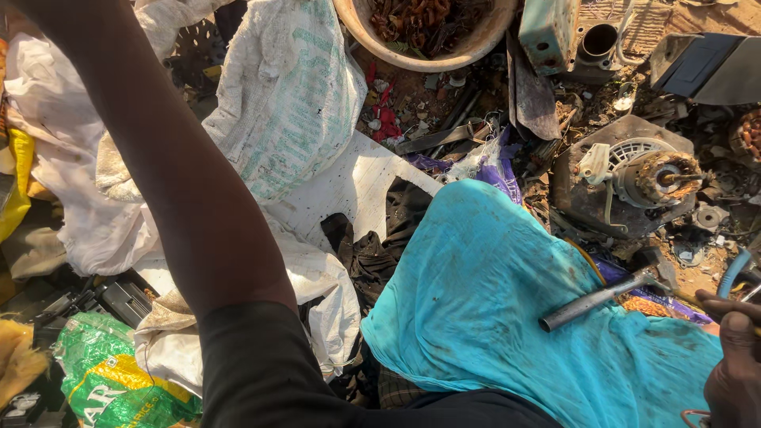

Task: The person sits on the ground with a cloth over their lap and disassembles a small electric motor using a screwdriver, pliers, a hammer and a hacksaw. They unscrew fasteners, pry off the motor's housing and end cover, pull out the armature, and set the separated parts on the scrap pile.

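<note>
Seen from above, a person sits among scrap with a turquoise cloth (507,293) draped over the lap, a hammer (602,297) resting on it within reach. The right hand (733,364) curls closed near the hammer's head, apparently around a thin rod. The left arm reaches up out of frame, its hand unseen.

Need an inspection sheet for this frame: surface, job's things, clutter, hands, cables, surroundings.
Surface: dirt ground, littered with scrap.
Job's things: metal hammer lying on turquoise cloth.
Clutter: white woven sacks, green printed bag, motor part, basin of rusty scrap.
Hands: right hand at frame edge near the hammer, grip unclear; left hand out of view, only the left arm shows.
Cables: blue hose by right hand.
Surroundings: nothing seen beyond the scrap.
</note>
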